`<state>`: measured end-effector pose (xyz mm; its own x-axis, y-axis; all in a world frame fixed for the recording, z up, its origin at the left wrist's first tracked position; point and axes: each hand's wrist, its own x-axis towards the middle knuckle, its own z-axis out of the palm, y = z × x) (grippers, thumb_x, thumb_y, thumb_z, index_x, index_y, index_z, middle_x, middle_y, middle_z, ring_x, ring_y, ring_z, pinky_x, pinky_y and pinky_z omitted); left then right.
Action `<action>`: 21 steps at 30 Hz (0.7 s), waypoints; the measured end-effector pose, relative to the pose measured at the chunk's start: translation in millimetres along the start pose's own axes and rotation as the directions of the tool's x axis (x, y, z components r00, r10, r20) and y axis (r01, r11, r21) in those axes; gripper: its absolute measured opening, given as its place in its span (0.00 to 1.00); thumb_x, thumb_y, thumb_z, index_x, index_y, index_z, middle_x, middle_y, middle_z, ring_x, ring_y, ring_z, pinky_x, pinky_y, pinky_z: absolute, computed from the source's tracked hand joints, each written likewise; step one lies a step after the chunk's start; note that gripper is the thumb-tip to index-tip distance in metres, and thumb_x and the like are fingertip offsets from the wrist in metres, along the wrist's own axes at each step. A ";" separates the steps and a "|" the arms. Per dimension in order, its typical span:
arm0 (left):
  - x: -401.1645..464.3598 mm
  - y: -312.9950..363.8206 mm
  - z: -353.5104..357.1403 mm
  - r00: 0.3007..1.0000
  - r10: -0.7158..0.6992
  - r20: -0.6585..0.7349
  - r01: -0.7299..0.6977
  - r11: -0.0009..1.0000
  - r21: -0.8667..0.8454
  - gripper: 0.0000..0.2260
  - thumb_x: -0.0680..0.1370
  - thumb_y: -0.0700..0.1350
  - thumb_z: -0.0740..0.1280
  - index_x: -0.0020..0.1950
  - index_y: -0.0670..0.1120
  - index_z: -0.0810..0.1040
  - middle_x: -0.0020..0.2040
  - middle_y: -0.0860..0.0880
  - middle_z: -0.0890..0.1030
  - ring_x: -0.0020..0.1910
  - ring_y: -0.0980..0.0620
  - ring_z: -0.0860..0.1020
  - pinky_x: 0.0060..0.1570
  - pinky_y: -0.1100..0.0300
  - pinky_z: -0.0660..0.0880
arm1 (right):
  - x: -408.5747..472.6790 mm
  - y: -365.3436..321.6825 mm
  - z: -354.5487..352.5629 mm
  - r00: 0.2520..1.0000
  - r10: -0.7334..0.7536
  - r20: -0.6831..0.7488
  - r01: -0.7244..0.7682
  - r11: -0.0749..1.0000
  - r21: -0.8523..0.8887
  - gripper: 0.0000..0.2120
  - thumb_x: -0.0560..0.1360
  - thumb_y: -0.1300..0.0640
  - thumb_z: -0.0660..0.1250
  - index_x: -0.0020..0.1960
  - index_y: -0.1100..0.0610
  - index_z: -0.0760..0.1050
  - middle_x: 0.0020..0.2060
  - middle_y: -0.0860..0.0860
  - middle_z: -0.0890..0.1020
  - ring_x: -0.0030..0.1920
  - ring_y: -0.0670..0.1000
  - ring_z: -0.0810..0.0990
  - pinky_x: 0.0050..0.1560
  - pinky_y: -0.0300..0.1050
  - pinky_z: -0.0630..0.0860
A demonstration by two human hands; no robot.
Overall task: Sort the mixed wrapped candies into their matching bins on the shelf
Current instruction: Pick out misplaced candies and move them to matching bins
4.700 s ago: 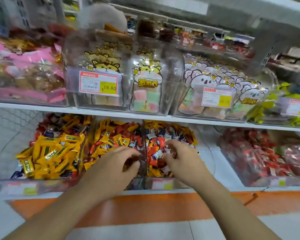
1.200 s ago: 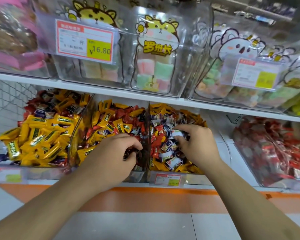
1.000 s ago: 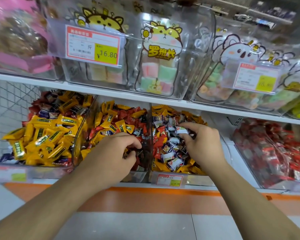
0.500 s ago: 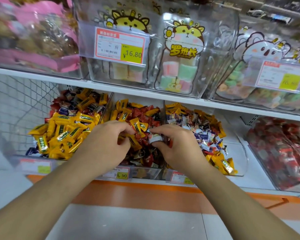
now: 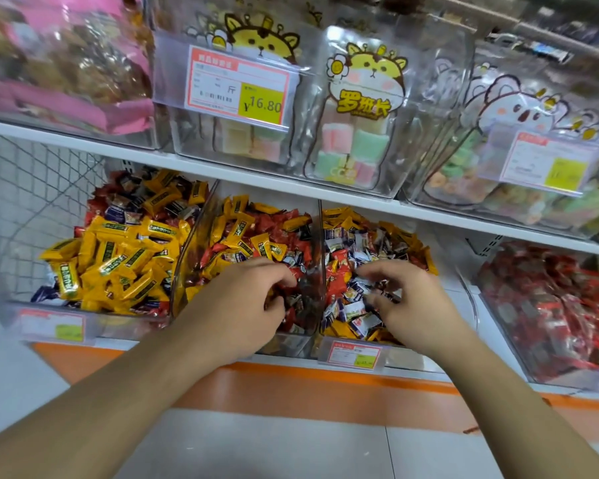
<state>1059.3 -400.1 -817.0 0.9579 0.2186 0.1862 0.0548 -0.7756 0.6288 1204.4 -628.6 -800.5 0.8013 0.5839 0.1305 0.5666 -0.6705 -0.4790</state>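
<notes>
Three clear bins stand side by side on the lower shelf. The left bin (image 5: 13, 299) holds mostly yellow wrapped candies (image 5: 118, 261). The middle bin (image 5: 196, 243) holds red and yellow candies mixed (image 5: 256, 233). The right bin (image 5: 408, 357) holds white-blue, red and yellow candies mixed (image 5: 360, 236). My left hand (image 5: 236, 305) is in the middle bin, its fingers curled round a few dark and red candies. My right hand (image 5: 412, 302) hovers over the right bin, fingers bent and spread above white-blue candies (image 5: 357, 316), pinching nothing that I can see.
A fourth bin of red wrapped candies (image 5: 550, 305) stands at the far right. The upper shelf (image 5: 256, 179) carries clear boxes of marshmallow packs and a 16.80 price tag (image 5: 236, 84). Wire mesh (image 5: 25, 195) closes the left side. Below runs an orange shelf base (image 5: 308, 388).
Half a second ago my right hand held a white candy over the middle bin beside my left hand. It has swung back right over the right bin. My left hand stays in the middle bin.
</notes>
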 end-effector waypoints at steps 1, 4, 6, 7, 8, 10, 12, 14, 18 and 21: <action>0.7 2.5 3.3 1.000 0.011 0.005 -0.011 1.000 -0.005 0.14 0.82 0.46 0.67 0.66 0.58 0.79 0.63 0.63 0.77 0.59 0.61 0.77 0.59 0.63 0.76 | 0.0 0.4 0.7 0.999 -0.021 0.044 0.021 1.000 -0.013 0.18 0.77 0.60 0.74 0.62 0.43 0.81 0.55 0.36 0.80 0.55 0.36 0.75 0.55 0.26 0.70; 2.7 13.8 14.6 0.998 0.064 0.000 -0.064 0.998 -0.008 0.14 0.82 0.53 0.68 0.68 0.59 0.78 0.62 0.65 0.74 0.60 0.62 0.74 0.60 0.62 0.75 | 2.5 -0.8 2.8 0.983 -0.130 0.132 0.143 0.985 -0.095 0.17 0.75 0.56 0.77 0.61 0.43 0.82 0.55 0.37 0.80 0.58 0.39 0.75 0.58 0.31 0.70; 3.4 20.9 22.9 0.996 0.090 -0.007 -0.090 0.996 -0.002 0.16 0.80 0.59 0.68 0.67 0.61 0.77 0.59 0.64 0.71 0.57 0.62 0.72 0.55 0.62 0.75 | 4.4 -0.1 3.8 0.976 -0.143 0.167 0.170 0.972 -0.160 0.16 0.73 0.54 0.78 0.60 0.44 0.82 0.54 0.40 0.81 0.57 0.43 0.75 0.59 0.38 0.72; 3.7 23.0 27.6 0.995 0.097 -0.005 -0.097 0.995 0.013 0.17 0.80 0.62 0.68 0.68 0.61 0.77 0.58 0.63 0.69 0.57 0.62 0.71 0.53 0.63 0.74 | 5.2 1.5 4.2 0.977 -0.131 0.171 0.163 0.969 -0.186 0.16 0.72 0.54 0.78 0.59 0.45 0.83 0.53 0.41 0.81 0.57 0.44 0.75 0.58 0.40 0.73; 4.6 24.5 33.0 0.994 0.107 -0.002 -0.107 0.993 0.045 0.18 0.79 0.63 0.67 0.68 0.62 0.77 0.57 0.62 0.67 0.58 0.61 0.70 0.52 0.64 0.73 | 5.5 4.2 4.7 0.978 -0.126 0.165 0.159 0.965 -0.207 0.16 0.72 0.55 0.79 0.58 0.45 0.83 0.52 0.42 0.81 0.56 0.46 0.74 0.57 0.42 0.73; 6.9 26.0 43.2 0.990 0.141 -0.011 -0.139 0.981 0.132 0.20 0.79 0.64 0.67 0.69 0.60 0.78 0.57 0.59 0.65 0.59 0.59 0.67 0.52 0.64 0.72 | 4.9 9.4 5.8 0.980 -0.137 0.146 0.169 0.957 -0.236 0.14 0.72 0.55 0.79 0.55 0.47 0.83 0.50 0.43 0.81 0.55 0.47 0.74 0.55 0.42 0.72; 9.8 26.7 51.1 0.987 0.158 -0.022 -0.151 0.971 0.188 0.19 0.80 0.62 0.68 0.68 0.57 0.80 0.58 0.57 0.65 0.62 0.56 0.65 0.56 0.60 0.72 | 2.7 12.9 5.8 0.980 -0.153 0.126 0.179 0.956 -0.231 0.11 0.72 0.55 0.79 0.53 0.48 0.83 0.49 0.44 0.81 0.54 0.47 0.75 0.54 0.42 0.72; 12.6 26.5 57.1 0.987 0.158 -0.022 -0.149 0.961 0.232 0.18 0.79 0.61 0.68 0.67 0.55 0.81 0.60 0.54 0.65 0.65 0.53 0.64 0.60 0.56 0.74 | 0.3 15.5 4.1 0.982 -0.155 0.104 0.174 0.963 -0.205 0.11 0.71 0.54 0.79 0.52 0.49 0.83 0.48 0.43 0.81 0.52 0.46 0.75 0.54 0.43 0.74; 14.5 27.2 63.8 0.985 0.153 -0.073 -0.130 0.957 0.258 0.13 0.77 0.57 0.73 0.59 0.55 0.85 0.59 0.52 0.68 0.62 0.50 0.66 0.55 0.57 0.71 | -3.8 21.2 -2.1 0.987 -0.153 0.055 0.161 0.968 -0.195 0.11 0.71 0.52 0.79 0.52 0.49 0.83 0.48 0.43 0.82 0.50 0.45 0.75 0.50 0.40 0.72; 13.4 29.8 65.7 0.979 0.144 -0.142 -0.114 0.972 0.206 0.10 0.77 0.55 0.74 0.56 0.54 0.86 0.59 0.53 0.68 0.60 0.52 0.65 0.57 0.59 0.68 | -7.1 22.1 -8.0 0.989 -0.142 0.029 0.145 0.976 -0.164 0.11 0.72 0.52 0.79 0.54 0.49 0.83 0.49 0.43 0.82 0.51 0.44 0.76 0.51 0.37 0.70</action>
<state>1092.3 -459.2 -845.4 0.9059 0.1862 0.3805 0.0024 -0.9005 0.4349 1212.8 -651.2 -805.1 0.7067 0.6862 0.1724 0.7006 -0.6446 -0.3062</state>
